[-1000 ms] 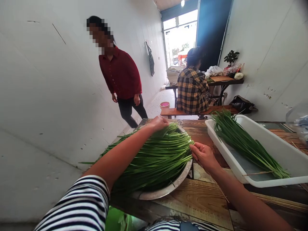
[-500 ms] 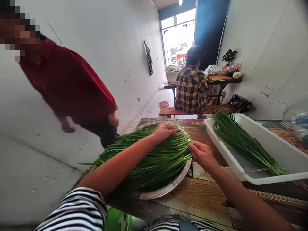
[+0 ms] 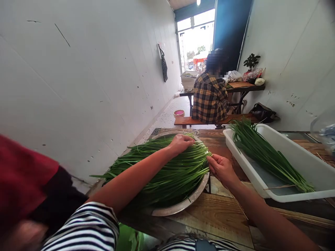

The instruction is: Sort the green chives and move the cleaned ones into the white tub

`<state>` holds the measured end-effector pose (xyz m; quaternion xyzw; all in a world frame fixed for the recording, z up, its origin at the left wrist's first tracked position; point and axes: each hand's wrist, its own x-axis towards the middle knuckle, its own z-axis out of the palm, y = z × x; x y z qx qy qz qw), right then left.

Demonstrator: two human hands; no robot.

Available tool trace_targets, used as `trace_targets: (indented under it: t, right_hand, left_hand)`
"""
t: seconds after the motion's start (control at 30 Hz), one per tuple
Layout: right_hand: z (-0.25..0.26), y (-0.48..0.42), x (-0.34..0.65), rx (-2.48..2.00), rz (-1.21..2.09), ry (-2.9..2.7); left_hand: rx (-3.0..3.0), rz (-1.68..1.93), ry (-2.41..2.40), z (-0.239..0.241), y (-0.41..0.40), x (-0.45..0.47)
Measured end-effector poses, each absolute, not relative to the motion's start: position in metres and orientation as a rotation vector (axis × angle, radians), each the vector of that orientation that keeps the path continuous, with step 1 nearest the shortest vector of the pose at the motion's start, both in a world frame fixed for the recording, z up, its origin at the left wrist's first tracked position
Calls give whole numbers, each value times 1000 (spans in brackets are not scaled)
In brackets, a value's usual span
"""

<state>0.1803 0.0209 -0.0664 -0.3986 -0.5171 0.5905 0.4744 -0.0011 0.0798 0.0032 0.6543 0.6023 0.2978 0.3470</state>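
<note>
A heap of long green chives [image 3: 167,170] fills a round metal basin [image 3: 188,201] on the wooden table [image 3: 217,216]. My left hand [image 3: 181,142] lies on top of the heap near its far side, fingers curled into the stalks. My right hand [image 3: 220,167] is at the basin's right rim, its fingers pinched on the cut ends of a few stalks. A white plastic tray [image 3: 293,160] to the right holds a smaller bunch of chives [image 3: 264,155] and a thin wooden skewer [image 3: 278,188].
A person in a red top and dark trousers [image 3: 28,188] is close by at my lower left. Another person in a plaid shirt [image 3: 209,99] sits on a bench [image 3: 188,120] with their back to me, at a far table. A pink bowl [image 3: 179,113] sits on the floor.
The person in red has walked from the left wall to right beside me at the lower left. My left hand has drawn back a little on the chives; my right hand has barely moved.
</note>
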Motion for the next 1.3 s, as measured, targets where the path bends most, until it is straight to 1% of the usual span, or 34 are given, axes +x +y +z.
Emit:
trace_targets:
  t: [0.4,0.63,1.3]
  right_hand:
    - [-68,21,181,-967,1483,-1215]
    - [-71,21,182,-961,1457,-1228]
    - [-70,21,181,-976,1446,-1229]
  left_hand:
    - [1643,758,1578,3,79,1]
    - [1545,875,1590,1,81,1]
    - [1524,855,1586,-1,80,4]
